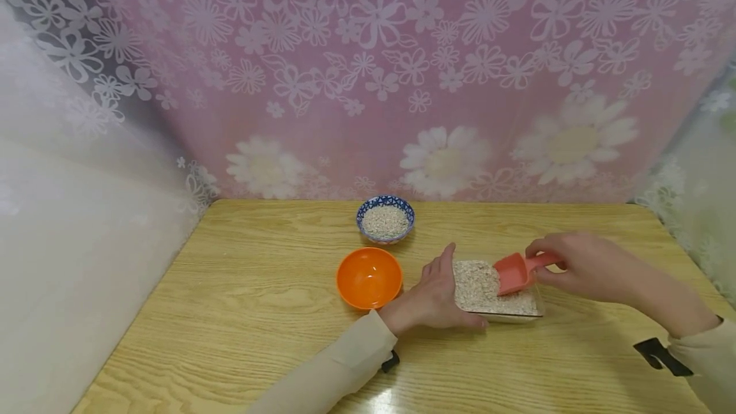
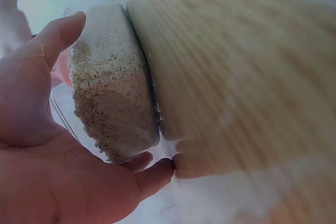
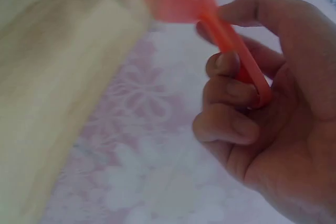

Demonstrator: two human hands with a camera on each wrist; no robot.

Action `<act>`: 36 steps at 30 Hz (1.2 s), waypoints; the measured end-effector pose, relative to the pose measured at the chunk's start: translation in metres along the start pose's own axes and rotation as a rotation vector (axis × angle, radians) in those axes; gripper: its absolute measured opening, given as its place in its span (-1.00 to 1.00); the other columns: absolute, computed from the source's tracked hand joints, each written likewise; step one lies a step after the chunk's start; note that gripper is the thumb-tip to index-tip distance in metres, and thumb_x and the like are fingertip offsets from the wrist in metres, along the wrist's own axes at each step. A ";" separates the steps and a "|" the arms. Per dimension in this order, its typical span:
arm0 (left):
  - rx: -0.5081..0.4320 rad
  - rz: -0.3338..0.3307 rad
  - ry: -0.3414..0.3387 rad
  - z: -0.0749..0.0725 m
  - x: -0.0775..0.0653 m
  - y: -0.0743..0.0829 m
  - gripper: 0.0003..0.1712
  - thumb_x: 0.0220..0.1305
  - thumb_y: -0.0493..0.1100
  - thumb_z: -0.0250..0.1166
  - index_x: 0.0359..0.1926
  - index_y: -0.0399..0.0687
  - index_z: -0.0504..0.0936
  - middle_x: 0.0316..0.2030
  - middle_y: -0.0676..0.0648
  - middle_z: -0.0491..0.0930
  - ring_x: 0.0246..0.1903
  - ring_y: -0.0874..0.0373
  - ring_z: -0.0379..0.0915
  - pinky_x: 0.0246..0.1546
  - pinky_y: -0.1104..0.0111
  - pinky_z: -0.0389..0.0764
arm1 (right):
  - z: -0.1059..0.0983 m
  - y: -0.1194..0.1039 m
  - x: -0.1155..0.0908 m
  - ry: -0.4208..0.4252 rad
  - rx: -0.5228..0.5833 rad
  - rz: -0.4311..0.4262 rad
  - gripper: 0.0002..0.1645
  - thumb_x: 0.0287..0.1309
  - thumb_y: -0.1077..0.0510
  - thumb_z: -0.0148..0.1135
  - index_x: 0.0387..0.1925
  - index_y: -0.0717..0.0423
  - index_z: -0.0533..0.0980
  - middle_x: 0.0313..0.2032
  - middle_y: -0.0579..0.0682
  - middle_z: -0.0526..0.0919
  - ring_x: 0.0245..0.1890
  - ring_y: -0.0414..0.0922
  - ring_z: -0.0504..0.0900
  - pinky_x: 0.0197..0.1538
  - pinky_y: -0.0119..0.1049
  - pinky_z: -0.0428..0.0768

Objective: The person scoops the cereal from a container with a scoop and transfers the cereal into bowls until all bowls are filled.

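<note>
Coral scoop (image 1: 512, 274) in the right grip (image 1: 595, 266)

I find myself somewhere home-like, exact premises undetermined: floral curtains (image 1: 345, 82) line three sides of a wood-grain table (image 1: 259, 286).

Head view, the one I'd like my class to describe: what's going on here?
A person's right grip holds a pink-red scoop by its handle, the blade at the pale flakes in a clear container. The left grip rests spread against the container's left end. An orange bowl beside it shows no flakes inside; the blue-and-white bowl behind that holds some similar-looking ones.
</note>
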State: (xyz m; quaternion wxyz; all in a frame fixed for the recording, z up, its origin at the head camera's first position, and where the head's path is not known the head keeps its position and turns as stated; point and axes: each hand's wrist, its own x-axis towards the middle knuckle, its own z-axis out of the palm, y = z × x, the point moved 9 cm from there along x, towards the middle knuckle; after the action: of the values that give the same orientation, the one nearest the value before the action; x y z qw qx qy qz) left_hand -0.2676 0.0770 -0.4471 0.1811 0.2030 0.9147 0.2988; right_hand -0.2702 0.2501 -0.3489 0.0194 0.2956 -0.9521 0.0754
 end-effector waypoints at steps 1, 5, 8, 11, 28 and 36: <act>-0.001 0.005 -0.002 0.000 0.000 0.000 0.56 -0.06 0.34 0.59 0.65 0.14 -0.35 0.62 -0.06 -0.05 0.58 0.01 -0.04 0.46 0.12 0.35 | 0.003 0.002 -0.002 -0.002 0.011 -0.003 -0.72 0.13 0.02 0.50 -0.12 -0.05 0.69 -0.26 -0.26 0.73 -0.43 -0.37 0.61 -0.38 -0.37 0.57; -0.004 0.022 -0.006 0.001 0.000 0.000 0.53 -0.04 0.35 0.57 0.64 0.14 -0.31 0.62 -0.05 -0.04 0.57 0.02 -0.02 0.46 0.12 0.35 | 0.017 0.009 -0.007 -0.022 0.050 -0.003 -0.73 0.20 0.05 0.45 -0.07 -0.04 0.65 -0.29 -0.28 0.70 -0.49 -0.49 0.41 -0.44 -0.42 0.46; 0.004 0.019 -0.006 0.001 0.001 -0.002 0.51 -0.04 0.37 0.56 0.64 0.16 -0.30 0.61 -0.03 -0.03 0.56 0.03 0.00 0.45 0.15 0.37 | 0.024 0.009 -0.010 0.008 0.080 -0.030 -0.74 0.22 0.09 0.43 -0.06 -0.05 0.62 -0.31 -0.28 0.69 -0.50 -0.50 0.38 -0.47 -0.44 0.41; 0.006 0.015 -0.005 0.001 0.001 -0.002 0.51 -0.04 0.38 0.56 0.64 0.19 -0.30 0.60 -0.01 -0.02 0.55 0.04 0.02 0.45 0.16 0.38 | 0.028 0.007 -0.013 0.080 0.101 -0.067 -0.73 0.20 0.13 0.45 -0.07 -0.07 0.61 -0.26 -0.26 0.71 -0.44 -0.51 0.47 -0.46 -0.44 0.45; 0.007 0.009 -0.001 -0.001 0.003 -0.001 0.50 -0.04 0.38 0.56 0.64 0.19 -0.29 0.61 -0.01 -0.02 0.56 0.05 0.03 0.46 0.16 0.36 | 0.036 -0.009 -0.016 0.305 0.101 -0.207 -0.57 0.06 0.17 0.55 -0.03 -0.09 0.60 -0.20 -0.28 0.65 -0.27 -0.38 0.52 -0.36 -0.38 0.53; 0.018 0.007 -0.002 0.000 0.003 -0.002 0.51 -0.05 0.40 0.55 0.64 0.19 -0.30 0.61 -0.01 -0.02 0.55 0.04 0.04 0.45 0.16 0.38 | 0.041 -0.016 -0.016 0.345 0.095 -0.194 -0.55 0.05 0.17 0.55 -0.01 -0.08 0.60 -0.20 -0.29 0.65 -0.26 -0.37 0.44 -0.34 -0.36 0.48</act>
State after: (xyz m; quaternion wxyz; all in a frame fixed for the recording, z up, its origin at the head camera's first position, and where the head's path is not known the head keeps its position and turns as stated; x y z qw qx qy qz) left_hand -0.2704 0.0773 -0.4490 0.1791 0.2082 0.9165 0.2911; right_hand -0.2478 0.2396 -0.3885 0.1756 0.3690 -0.8972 0.1675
